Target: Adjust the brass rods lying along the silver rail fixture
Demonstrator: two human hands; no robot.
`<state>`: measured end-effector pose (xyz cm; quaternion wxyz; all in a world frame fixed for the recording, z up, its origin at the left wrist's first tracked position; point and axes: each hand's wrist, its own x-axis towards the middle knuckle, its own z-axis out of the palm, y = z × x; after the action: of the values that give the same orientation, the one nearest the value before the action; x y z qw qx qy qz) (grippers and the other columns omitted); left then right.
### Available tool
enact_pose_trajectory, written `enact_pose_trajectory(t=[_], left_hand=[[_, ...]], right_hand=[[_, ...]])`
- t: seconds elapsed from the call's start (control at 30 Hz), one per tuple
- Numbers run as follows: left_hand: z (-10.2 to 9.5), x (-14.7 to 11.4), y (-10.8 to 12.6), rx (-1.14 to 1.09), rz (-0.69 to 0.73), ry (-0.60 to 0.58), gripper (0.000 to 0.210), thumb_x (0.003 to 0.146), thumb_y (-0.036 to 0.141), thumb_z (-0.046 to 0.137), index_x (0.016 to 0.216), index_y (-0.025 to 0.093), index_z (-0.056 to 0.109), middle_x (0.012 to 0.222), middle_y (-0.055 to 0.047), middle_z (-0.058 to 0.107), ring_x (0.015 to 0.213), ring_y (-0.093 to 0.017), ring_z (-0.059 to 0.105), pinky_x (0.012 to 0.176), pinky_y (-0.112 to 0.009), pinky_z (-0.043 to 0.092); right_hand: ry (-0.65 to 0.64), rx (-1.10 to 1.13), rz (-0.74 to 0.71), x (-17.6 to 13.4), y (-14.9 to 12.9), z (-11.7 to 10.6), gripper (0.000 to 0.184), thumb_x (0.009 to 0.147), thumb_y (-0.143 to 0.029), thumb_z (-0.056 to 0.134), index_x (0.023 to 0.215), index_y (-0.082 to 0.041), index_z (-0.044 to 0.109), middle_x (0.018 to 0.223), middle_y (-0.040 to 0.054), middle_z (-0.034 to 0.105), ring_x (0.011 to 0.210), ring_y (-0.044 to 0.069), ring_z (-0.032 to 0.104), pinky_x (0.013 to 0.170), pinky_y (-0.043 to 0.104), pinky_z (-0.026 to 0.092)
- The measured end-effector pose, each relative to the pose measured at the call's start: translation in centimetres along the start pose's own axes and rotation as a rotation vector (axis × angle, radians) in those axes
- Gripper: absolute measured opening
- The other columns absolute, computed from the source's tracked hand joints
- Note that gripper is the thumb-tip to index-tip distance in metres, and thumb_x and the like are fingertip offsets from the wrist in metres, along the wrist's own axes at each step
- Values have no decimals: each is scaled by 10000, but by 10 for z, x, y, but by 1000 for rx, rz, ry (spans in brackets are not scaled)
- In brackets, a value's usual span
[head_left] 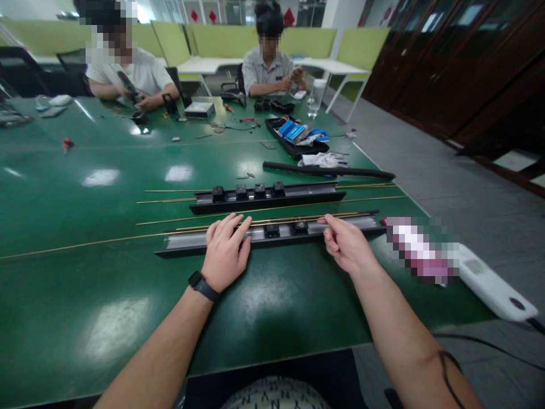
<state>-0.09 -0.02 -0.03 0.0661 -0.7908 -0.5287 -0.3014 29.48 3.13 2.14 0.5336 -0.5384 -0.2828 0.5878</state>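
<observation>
In front of me lies a long black channel (187, 241) with a silvery inside. Two small black blocks, one on the left (271, 230) and one on the right (300, 227), sit in it between my hands. My left hand (225, 250), with a dark watch band at its wrist, rests across the channel, fingers outstretched and somewhat apart. Thumb and forefinger of my right hand (347, 245) pinch a thin gold-coloured rod (285, 221) that runs along the channel's far edge. Behind stands a second black channel (272, 203) carrying several black blocks.
More thin rods (361, 199) lie around the channels. Beyond are a black strip (281, 167), white gloves (326, 160) and a black tray (293, 149) of blue packets. A white power strip (489, 281) lies at the right edge. Two people sit across the green table (128, 307).
</observation>
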Motion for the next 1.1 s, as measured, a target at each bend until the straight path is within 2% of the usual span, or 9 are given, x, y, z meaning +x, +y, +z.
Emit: enact_pose_trajectory(t=[0.2, 0.5, 0.8, 1.1], left_hand=[[0, 0, 0, -2, 0, 4, 449, 1020, 284, 519, 1465, 235, 552, 1447, -116, 625, 1432, -287, 501, 1187, -494, 313], [1, 1, 0, -21, -17, -7, 468, 1012, 287, 514, 1478, 264, 547, 1454, -111, 621, 1439, -295, 495, 1189, -505, 311], [0, 0, 0, -15, -19, -16, 462, 1016, 293, 512, 1475, 255, 548, 1457, -108, 621, 1441, -286, 495, 1192, -494, 304], [0, 0, 0, -11, -11, -7, 457, 1017, 288, 516, 1471, 247, 550, 1456, -112, 621, 1440, -287, 497, 1197, -495, 298]], right_hand=[[23, 25, 7, 2, -2, -2, 194, 936, -338, 675, 922, -146, 687, 494, -55, 527, 309, 48, 324, 269, 148, 174], [-25, -8, -7, -2, -1, 2, 259, 877, -391, 762, 929, -148, 688, 497, -57, 524, 312, 46, 329, 278, 148, 170], [30, 20, -6, 0, -1, 0, 237, 904, -388, 730, 914, -160, 667, 491, -65, 518, 303, 42, 323, 279, 144, 175], [-18, -13, -11, -2, -1, 2, 290, 859, -421, 784, 918, -160, 671, 495, -64, 524, 304, 43, 330, 281, 151, 172]])
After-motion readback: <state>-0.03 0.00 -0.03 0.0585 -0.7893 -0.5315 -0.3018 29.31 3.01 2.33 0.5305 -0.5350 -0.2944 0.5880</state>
